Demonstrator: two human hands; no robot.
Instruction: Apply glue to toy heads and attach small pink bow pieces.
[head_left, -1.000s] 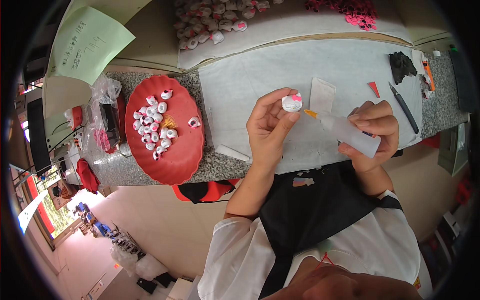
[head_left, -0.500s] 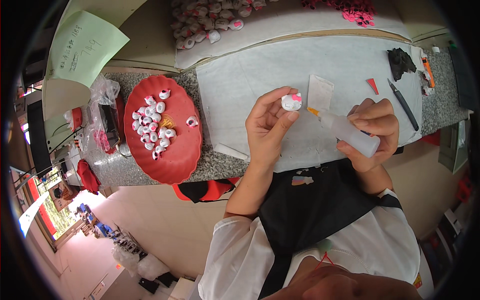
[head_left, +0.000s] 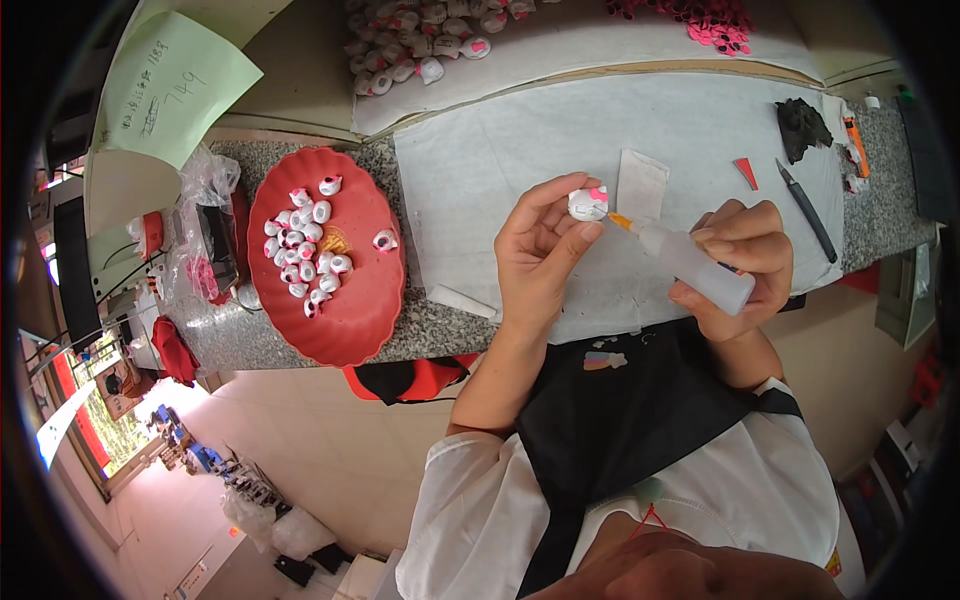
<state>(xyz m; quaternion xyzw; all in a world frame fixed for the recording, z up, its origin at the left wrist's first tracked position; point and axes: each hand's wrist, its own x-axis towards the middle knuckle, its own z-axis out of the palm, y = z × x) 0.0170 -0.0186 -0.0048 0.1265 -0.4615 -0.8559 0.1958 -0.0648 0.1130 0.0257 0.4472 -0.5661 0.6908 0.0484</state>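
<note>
Between the thumb and fingers of my left hand (head_left: 540, 245) is a small rounded white piece (head_left: 588, 204) with a pink patch on top and thin dark lines on its side. My right hand (head_left: 742, 262) is closed round a translucent white squeeze bottle (head_left: 700, 272), tilted with its yellow-orange tip (head_left: 621, 221) pointing up and left. That tip is at the lower right side of the white piece; whether it touches, I cannot tell. Behind the two hands lies a folded white cloth or paper pad (head_left: 642, 183) on the white sheet (head_left: 480, 180).
A red scalloped tray (head_left: 360, 315) on the left holds several similar white pieces. More white pieces (head_left: 430, 70) and pink-and-black bits (head_left: 715, 25) lie on the back shelf. At right are a dark pen-like knife (head_left: 808, 212), a red wedge (head_left: 746, 173) and a crumpled black cloth (head_left: 802, 130).
The bottle's tip has come closer to the white piece, now right by its lower edge. My left hand has shifted slightly right with the piece.
</note>
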